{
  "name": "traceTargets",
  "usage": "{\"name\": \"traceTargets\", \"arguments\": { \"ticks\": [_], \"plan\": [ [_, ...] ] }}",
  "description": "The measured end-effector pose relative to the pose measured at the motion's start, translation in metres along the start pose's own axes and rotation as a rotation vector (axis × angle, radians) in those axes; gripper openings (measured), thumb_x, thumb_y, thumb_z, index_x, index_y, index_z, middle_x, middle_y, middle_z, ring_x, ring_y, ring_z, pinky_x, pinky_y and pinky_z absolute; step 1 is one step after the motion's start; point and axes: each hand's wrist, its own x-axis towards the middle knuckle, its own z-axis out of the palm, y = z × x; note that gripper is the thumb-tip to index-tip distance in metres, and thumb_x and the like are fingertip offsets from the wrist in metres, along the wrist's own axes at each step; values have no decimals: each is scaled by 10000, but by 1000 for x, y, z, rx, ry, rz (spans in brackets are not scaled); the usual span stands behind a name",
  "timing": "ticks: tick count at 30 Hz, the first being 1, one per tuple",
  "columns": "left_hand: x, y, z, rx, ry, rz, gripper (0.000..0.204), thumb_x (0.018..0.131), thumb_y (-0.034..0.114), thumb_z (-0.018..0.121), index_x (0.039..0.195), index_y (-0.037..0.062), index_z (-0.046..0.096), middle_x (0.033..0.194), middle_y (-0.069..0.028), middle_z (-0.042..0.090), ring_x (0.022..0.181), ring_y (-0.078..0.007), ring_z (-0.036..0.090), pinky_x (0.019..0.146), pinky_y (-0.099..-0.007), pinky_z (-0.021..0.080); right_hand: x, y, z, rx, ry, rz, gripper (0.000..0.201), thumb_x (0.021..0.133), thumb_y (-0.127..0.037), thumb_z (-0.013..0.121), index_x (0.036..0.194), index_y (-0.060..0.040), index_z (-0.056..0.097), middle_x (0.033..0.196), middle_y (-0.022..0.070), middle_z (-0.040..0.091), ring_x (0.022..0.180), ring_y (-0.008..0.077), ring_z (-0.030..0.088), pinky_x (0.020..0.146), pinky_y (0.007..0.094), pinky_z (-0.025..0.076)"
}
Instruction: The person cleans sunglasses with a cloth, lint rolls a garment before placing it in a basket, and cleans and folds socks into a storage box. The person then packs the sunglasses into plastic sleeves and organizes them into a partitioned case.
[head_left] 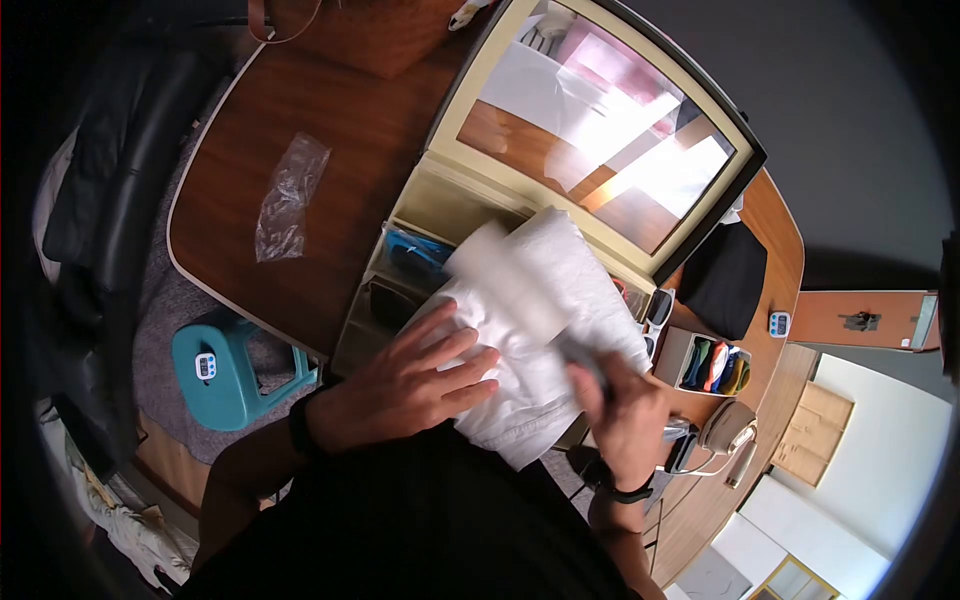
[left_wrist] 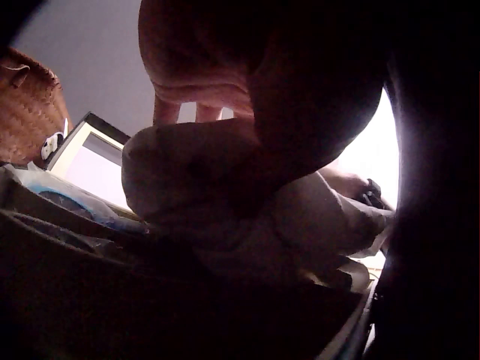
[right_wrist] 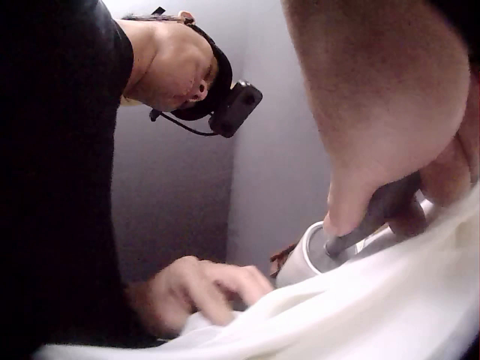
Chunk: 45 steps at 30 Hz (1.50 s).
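Left hand (head_left: 408,388): released, palm down, fingers apart, resting on the near left part of a white cloth (head_left: 590,270); wrist low, in a dark band.

Right hand (head_left: 628,415): grasping, fingers curled round the dark handle (right_wrist: 376,215) of a white roller (head_left: 515,290), at the near right of the cloth. Forearm comes in from the near right. Roller blurred; probably against the cloth, though contact cannot be confirmed.

White cloth: one item, folded, wrinkled beside the left fingers, lying across an open case (head_left: 440,195) with a windowed lid (head_left: 742,160) raised at the far side.

Risks, as judged: a roller pulling at loose folds could bunch the cloth or drag it askew if the left hand bears too lightly; the uneven support of the compartments could let it sag; a wide stroke could catch the left fingers.

Case contents, left: blue item in clear wrap (head_left: 418,252); dark glasses (head_left: 393,305).

Surface (head_left: 225,195), left: crumpled clear wrapper (head_left: 290,200). Right: black cloth (head_left: 725,275); white box (head_left: 674,358) of coloured items; small timer (head_left: 779,323).
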Motion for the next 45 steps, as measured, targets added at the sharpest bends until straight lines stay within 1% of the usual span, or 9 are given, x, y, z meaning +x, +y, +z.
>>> {"name": "traceTargets", "arguments": {
  "ticks": [6,11,15,21,25,32,36,40,45],
  "plan": [
    [-1,1,3,5,25,-14,225,822,136,638,1029,87,711,1204,-73,597,1165,-249,519,1073,-522,405,-2,-2,6,7,108,330,328,900,-366,682,958,-43,672,623,168,594,545,343,590,533,385,455],
    [-16,-4,-7,-55,-33,-57,249,804,92,666,1050,81,702,1219,-87,597,1184,-249,526,1080,-508,402,-24,10,6,82,-117,-39,251,913,-265,676,968,-20,662,654,177,610,554,312,595,541,356,454],
    [-22,-6,-42,-289,38,-104,308,795,-11,639,1085,86,681,1178,-118,622,1214,-260,546,1036,-424,457,-29,25,-6,143,117,302,249,941,-252,632,941,-3,641,580,135,553,481,211,532,492,336,413],
    [-24,-8,-42,-554,111,-931,450,859,164,729,1235,3,542,1069,-126,631,799,-139,614,701,-260,502,-34,16,5,112,196,287,264,965,-273,586,928,-18,638,627,159,602,535,242,597,499,348,424],
    [-26,-15,-11,-777,92,-874,507,917,188,678,1327,-13,457,1083,-128,620,829,-126,636,617,-235,516,-47,4,9,119,-124,53,294,892,-332,694,912,-41,665,663,165,625,564,328,623,508,399,459],
    [-11,-8,-23,-887,83,-1025,428,922,142,667,1266,-44,495,1038,-132,630,839,-112,613,667,-242,532,-55,13,7,96,64,276,337,869,-367,712,807,-52,607,624,154,607,554,337,618,499,404,457],
    [-13,-10,-17,-839,91,-1002,411,915,119,670,1254,-46,507,1027,-127,643,866,-106,611,667,-232,519,-67,24,9,211,-86,-19,332,841,-392,736,858,-72,649,565,109,582,511,295,613,478,391,451],
    [-15,-6,-9,-818,153,-957,416,914,95,665,1267,-34,489,1070,-119,617,925,-116,595,718,-239,517,-73,38,14,275,93,295,324,846,-389,732,836,-74,659,563,113,584,497,298,603,470,389,449],
    [-9,-5,-12,-840,154,-960,393,916,73,655,1246,-41,475,1098,-116,593,956,-128,580,762,-237,501,-78,46,10,282,3,130,324,843,-396,728,831,-78,663,584,117,595,515,299,609,486,384,459]
  ]
}}
